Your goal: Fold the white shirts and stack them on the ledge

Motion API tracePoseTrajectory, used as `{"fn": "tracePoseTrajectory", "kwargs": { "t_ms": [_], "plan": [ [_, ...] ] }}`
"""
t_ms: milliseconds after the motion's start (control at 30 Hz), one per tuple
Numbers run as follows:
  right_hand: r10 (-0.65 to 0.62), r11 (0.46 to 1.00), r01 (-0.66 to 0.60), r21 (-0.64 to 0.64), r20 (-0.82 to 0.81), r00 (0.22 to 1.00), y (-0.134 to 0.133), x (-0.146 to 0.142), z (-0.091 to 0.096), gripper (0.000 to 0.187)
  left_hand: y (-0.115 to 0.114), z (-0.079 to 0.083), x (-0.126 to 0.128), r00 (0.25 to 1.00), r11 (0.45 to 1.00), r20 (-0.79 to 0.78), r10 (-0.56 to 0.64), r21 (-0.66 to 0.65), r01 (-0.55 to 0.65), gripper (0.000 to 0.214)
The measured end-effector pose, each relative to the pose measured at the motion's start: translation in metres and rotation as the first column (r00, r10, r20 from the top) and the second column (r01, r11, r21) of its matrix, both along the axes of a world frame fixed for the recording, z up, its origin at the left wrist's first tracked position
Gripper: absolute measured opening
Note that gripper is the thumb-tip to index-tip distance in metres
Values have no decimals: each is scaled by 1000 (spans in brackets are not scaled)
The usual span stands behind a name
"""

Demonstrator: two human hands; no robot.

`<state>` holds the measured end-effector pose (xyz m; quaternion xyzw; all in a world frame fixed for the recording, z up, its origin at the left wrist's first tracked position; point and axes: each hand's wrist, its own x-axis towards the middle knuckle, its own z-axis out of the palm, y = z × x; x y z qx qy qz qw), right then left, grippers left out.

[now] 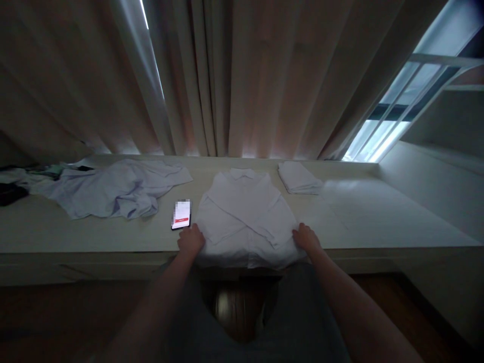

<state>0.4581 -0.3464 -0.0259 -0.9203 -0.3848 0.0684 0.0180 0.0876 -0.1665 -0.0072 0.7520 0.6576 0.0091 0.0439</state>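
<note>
A white collared shirt (227,206) lies flat on the pale ledge, its collar pointing away from me. Both sleeves are folded inward and cross over the front, and the hem hangs slightly past the ledge's front edge. My left hand (191,240) is closed at the shirt's left side near the hem, with fingers curled onto the cloth. At the opposite side, my right hand (306,238) pinches the shirt's edge. Just beyond my left hand lies a phone (182,214) with its screen lit.
A rumpled pile of white clothing (113,189) spreads over the left part of the ledge (363,217), with dark items at its far end. A folded white garment (298,177) sits behind the shirt to the right. Long curtains (280,80) hang along the back; a window (393,111) shows at right.
</note>
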Motion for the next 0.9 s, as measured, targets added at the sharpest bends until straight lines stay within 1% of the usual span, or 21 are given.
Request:
{"fn": "tracePoseTrajectory", "kwargs": {
  "t_ms": [33, 100, 133, 200, 300, 367, 433, 533, 567, 600, 633, 700, 733, 767, 800, 833, 867, 900],
  "plan": [
    [5, 1000, -5, -6, -18, 1000, 0, 0, -1, 41, 2, -1, -1, 999, 998, 34, 37, -46, -35, 42],
    [28, 999, -28, -14, -50, 998, 0, 1, -1, 41, 8, -3, -3, 993, 988, 99, 70, -145, -55, 45],
    [41, 999, -42, -16, -66, 997, 0, 1, 0, 40, 12, -4, -5, 990, 982, 124, 67, -182, -43, 45],
    [67, 998, -69, -11, -96, 993, -1, 1, 2, 38, 19, -5, -9, 987, 976, 158, 42, -216, -7, 40],
    [97, 995, -95, 19, -137, 986, -3, 4, 9, 35, 28, -5, -15, 975, 978, 222, 1, -202, 45, 32],
    [109, 993, -102, 54, -162, 981, -3, 6, 15, 34, 31, -3, -16, 957, 981, 291, -17, -179, 72, 32],
    [117, 990, -100, 102, -180, 977, -1, 9, 20, 37, 33, 1, -15, 929, 985, 369, -18, -152, 79, 34],
    [130, 977, -95, 192, -179, 975, 8, 10, 29, 47, 34, 8, -11, 881, 992, 473, 11, -115, 50, 44],
    [140, 966, -92, 243, -189, 972, 11, 9, 32, 51, 34, 10, -9, 843, 993, 538, 26, -112, 41, 48],
    [155, 948, -83, 307, -217, 964, 13, 8, 36, 53, 34, 13, -7, 776, 991, 628, 46, -126, 42, 53],
    [174, 923, -64, 379, -266, 948, 16, 7, 40, 53, 34, 15, -5, 678, 986, 731, 78, -158, 56, 56],
    [228, 857, 11, 514, -401, 887, 19, 3, 47, 47, 34, 21, -2, 413, 959, 892, 184, -255, 123, 55],
    [262, 824, 63, 564, -476, 840, 20, 2, 51, 42, 35, 24, -1, 291, 938, 925, 243, -301, 172, 52],
    [294, 798, 108, 592, -540, 789, 22, 0, 54, 37, 36, 26, -1, 206, 917, 935, 290, -333, 221, 49],
    [320, 780, 147, 608, -590, 741, 23, 0, 56, 34, 38, 28, 0, 146, 900, 936, 320, -349, 262, 46],
    [346, 769, 174, 615, -629, 696, 24, 0, 57, 33, 40, 29, 0, 108, 889, 937, 332, -349, 297, 46],
    [368, 765, 189, 615, -659, 655, 25, 1, 56, 34, 41, 29, -1, 91, 884, 941, 327, -339, 323, 47],
    [384, 768, 193, 611, -680, 624, 26, 3, 55, 37, 43, 29, -1, 102, 885, 946, 307, -323, 336, 49]
  ]
}}
